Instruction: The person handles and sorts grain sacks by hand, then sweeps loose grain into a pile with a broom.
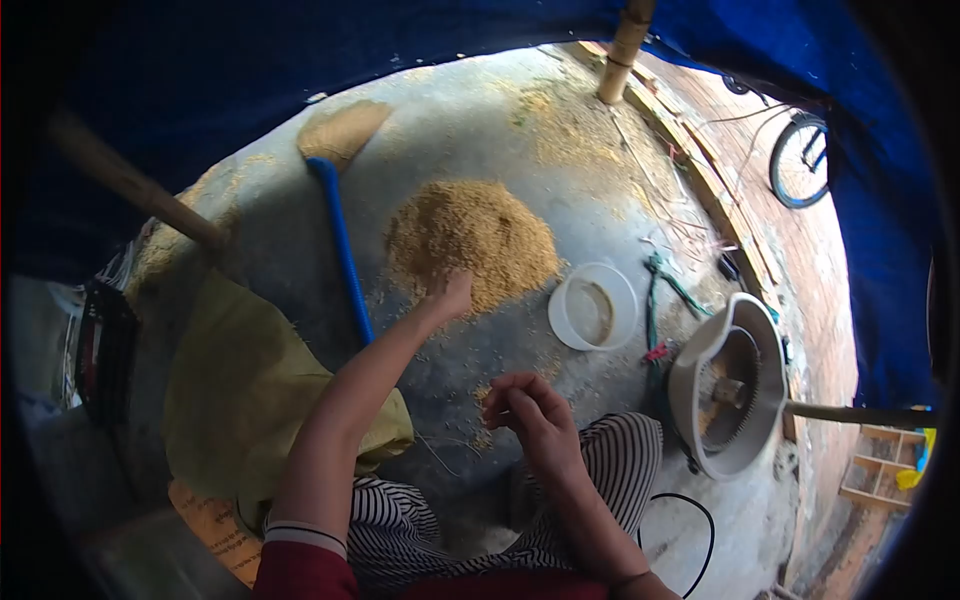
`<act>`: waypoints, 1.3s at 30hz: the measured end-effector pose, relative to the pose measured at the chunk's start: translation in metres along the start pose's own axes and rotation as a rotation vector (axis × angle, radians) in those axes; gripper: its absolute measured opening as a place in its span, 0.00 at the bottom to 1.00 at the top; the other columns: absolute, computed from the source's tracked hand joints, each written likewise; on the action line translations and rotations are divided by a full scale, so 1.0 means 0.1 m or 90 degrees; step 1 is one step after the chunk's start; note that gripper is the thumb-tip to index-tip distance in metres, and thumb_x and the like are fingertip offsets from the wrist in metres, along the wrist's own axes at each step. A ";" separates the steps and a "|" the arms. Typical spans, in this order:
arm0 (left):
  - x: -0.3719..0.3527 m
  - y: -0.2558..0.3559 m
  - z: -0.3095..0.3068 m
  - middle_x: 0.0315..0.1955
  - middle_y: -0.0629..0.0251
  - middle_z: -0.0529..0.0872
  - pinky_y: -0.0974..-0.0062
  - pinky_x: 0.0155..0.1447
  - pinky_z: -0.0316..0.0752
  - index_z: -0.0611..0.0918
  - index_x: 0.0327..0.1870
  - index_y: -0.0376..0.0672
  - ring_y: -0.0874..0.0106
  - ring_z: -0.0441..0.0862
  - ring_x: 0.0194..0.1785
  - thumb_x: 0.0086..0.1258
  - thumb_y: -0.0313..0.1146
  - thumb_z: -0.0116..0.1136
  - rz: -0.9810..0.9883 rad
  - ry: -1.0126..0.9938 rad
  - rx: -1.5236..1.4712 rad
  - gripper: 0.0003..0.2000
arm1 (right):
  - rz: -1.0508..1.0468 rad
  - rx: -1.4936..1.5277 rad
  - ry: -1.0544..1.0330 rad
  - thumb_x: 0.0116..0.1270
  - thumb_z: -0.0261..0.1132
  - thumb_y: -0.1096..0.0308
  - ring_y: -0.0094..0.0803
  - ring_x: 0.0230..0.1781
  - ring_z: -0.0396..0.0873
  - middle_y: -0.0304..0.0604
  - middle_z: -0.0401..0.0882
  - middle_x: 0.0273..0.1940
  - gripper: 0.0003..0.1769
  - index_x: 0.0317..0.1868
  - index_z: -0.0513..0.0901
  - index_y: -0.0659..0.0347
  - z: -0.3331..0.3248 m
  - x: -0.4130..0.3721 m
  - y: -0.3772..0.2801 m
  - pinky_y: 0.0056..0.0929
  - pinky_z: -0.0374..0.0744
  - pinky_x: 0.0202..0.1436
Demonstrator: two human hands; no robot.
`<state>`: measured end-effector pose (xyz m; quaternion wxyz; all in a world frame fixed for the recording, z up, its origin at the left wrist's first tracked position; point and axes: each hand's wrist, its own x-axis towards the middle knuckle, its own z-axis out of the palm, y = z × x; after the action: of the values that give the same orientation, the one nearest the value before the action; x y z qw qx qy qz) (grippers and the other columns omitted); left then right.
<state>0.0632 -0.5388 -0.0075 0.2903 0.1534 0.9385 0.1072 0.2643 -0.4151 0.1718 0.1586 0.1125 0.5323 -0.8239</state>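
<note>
A mound of golden-brown grain (470,240) lies on the concrete floor. My left hand (450,292) reaches to its near edge, with the fingers down against the grain and mostly hidden. Closer to my body, my right hand (530,415) hangs over the floor above my knees, its fingers curled inward. Some loose grains show beside its fingertips; whether any are inside the hand is hidden. Right of the mound stands a round translucent plastic tub (625,305), apart from both hands.
A blue-handled broom (345,250) lies left of the mound, beside an olive sack (235,370). At right sits a pale machine hopper (685,395) with a metal drum inside. Green rope (655,295) and a bamboo post (625,50) are farther out. A black cable (710,530) loops near my right knee.
</note>
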 end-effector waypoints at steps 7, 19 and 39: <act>-0.27 -0.91 0.52 0.46 0.50 0.69 0.60 0.51 0.69 0.70 0.44 0.38 0.55 0.70 0.50 0.54 0.24 0.52 -0.117 0.340 0.010 0.15 | -0.094 -0.112 -0.173 0.67 0.47 0.74 0.20 0.35 0.72 0.38 0.75 0.34 0.10 0.44 0.72 0.66 0.15 -0.17 0.09 0.19 0.72 0.40; -0.45 -1.53 1.17 0.36 0.48 0.78 0.68 0.37 0.76 0.75 0.37 0.34 0.63 0.79 0.34 0.46 0.38 0.63 -0.318 0.171 -0.311 0.20 | -0.059 -0.219 -0.213 0.67 0.48 0.74 0.22 0.36 0.74 0.40 0.76 0.35 0.10 0.45 0.72 0.67 0.29 -0.40 -0.12 0.21 0.73 0.42; -0.92 -0.41 -0.71 0.21 0.59 0.75 0.74 0.25 0.70 0.68 0.34 0.32 0.72 0.75 0.24 0.63 0.39 0.50 -0.029 0.461 -1.066 0.15 | 0.307 -0.292 -0.258 0.58 0.61 0.50 0.37 0.38 0.75 0.51 0.69 0.46 0.35 0.60 0.59 0.58 0.72 1.57 -0.30 0.34 0.77 0.39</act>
<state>0.0847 -0.6174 0.0847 -0.0039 -0.1688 0.5907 0.7891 0.1062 -0.4914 0.1709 0.4708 0.0314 0.6186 -0.6282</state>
